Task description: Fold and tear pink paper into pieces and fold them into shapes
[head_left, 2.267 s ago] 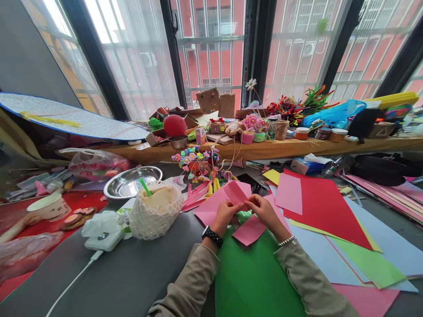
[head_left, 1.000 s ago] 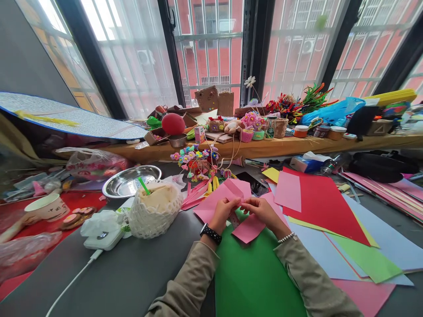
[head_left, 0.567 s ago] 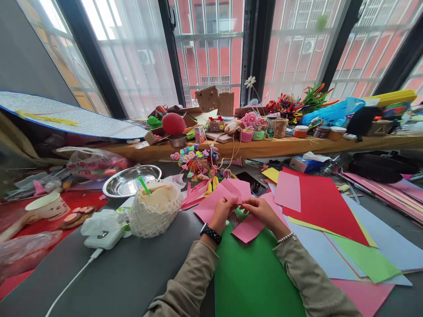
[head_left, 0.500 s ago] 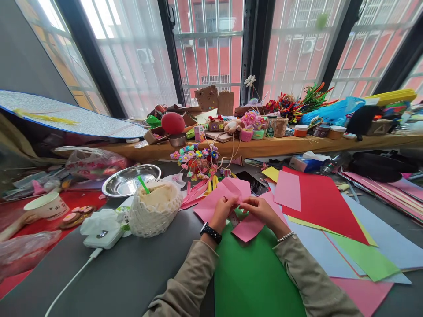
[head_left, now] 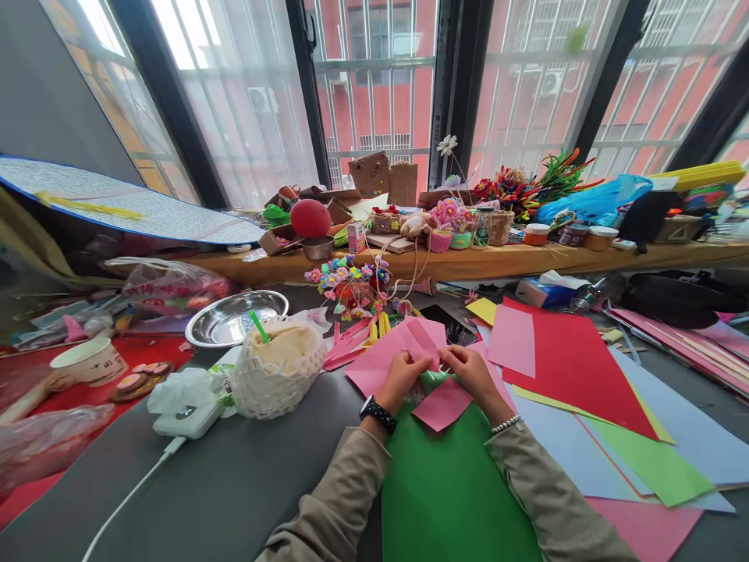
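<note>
Between my two hands is a piece of pink paper [head_left: 425, 337], held up and pinched near its lower edge. My left hand [head_left: 403, 373], with a dark watch band at the wrist, has thumb and fingers closed on its left side. My right hand [head_left: 471, 375], wearing a beaded bracelet, pinches it at the right. Under the hands a smaller pink square [head_left: 443, 406] lies over the top of a green sheet [head_left: 456, 484]. A larger pink sheet [head_left: 366, 373] lies flat behind my left hand.
Left stand a coconut in white foam netting [head_left: 278, 382] with a green straw, a steel plate [head_left: 199, 332] and a white charger [head_left: 186, 417] with its cable. Right, red paper [head_left: 576, 367] overlaps several coloured sheets. Behind are a bunch of small craft flowers [head_left: 351, 281] and a crowded ledge [head_left: 263, 269].
The right hand has shifted slightly to the right, opening a little gap between the fingertips of both hands. The pink paper stays held. The whole view has shifted slightly.
</note>
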`<state>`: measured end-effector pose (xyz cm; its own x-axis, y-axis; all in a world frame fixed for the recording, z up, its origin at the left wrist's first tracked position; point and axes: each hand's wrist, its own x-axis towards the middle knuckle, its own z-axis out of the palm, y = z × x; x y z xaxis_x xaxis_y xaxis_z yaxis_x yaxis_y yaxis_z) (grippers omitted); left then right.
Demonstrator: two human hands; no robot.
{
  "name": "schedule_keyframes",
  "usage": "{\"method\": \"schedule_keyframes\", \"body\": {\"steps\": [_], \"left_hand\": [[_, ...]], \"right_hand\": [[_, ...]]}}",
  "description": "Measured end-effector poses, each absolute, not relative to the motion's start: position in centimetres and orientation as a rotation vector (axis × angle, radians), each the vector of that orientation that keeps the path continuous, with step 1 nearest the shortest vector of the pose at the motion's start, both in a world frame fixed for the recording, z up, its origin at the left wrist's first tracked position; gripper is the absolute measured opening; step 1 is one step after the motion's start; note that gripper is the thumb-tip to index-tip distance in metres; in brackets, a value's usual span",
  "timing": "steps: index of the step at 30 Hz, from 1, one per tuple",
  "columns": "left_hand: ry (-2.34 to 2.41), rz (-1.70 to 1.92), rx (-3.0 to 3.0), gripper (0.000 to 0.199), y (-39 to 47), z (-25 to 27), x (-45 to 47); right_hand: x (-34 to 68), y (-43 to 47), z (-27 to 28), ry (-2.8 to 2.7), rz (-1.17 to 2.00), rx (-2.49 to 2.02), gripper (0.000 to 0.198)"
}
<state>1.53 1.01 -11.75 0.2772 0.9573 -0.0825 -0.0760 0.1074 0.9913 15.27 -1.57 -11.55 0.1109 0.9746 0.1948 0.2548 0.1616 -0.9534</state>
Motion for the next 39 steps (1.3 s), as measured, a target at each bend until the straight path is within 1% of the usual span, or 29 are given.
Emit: {"method": "schedule_keyframes", "body": {"steps": [7, 11, 16, 22, 30, 34, 39], "left_hand": [[0.881, 0.837, 1.325, 0.020, 0.59, -11.08, 1.56], [0.826, 0.806, 1.324, 0.018, 0.56, -10.96, 1.50], [0.839, 0.885, 1.199, 0.025, 0.93, -11.28, 1.61], [0.844, 0.990, 0.999, 0.035, 1.16, -11.44, 1.41], [0.819, 0.965, 0.969, 0.037, 0.61, -10.87, 1.47], [0.837, 0.970, 0.961, 0.034, 0.70, -11.01, 1.56], [0.855, 0.995, 0.950, 0.034, 0.77, -11.17, 1.50]], "right_hand": [[15.31, -1.27, -12.06, -1.276, 0.713, -1.290, 0.034], [15.09, -1.42, -12.06, -1.280, 0.720, -1.238, 0.030], [14.85, -1.61, -11.81, -1.314, 0.766, -1.195, 0.024], [14.70, -1.84, -11.54, -1.389, 0.784, -1.234, 0.021], [14.65, -2.01, -11.33, -1.387, 0.614, -1.321, 0.026], [14.68, -2.02, -11.39, -1.422, 0.560, -1.337, 0.025], [14.55, -2.19, -11.29, -1.501, 0.494, -1.314, 0.024]]}}
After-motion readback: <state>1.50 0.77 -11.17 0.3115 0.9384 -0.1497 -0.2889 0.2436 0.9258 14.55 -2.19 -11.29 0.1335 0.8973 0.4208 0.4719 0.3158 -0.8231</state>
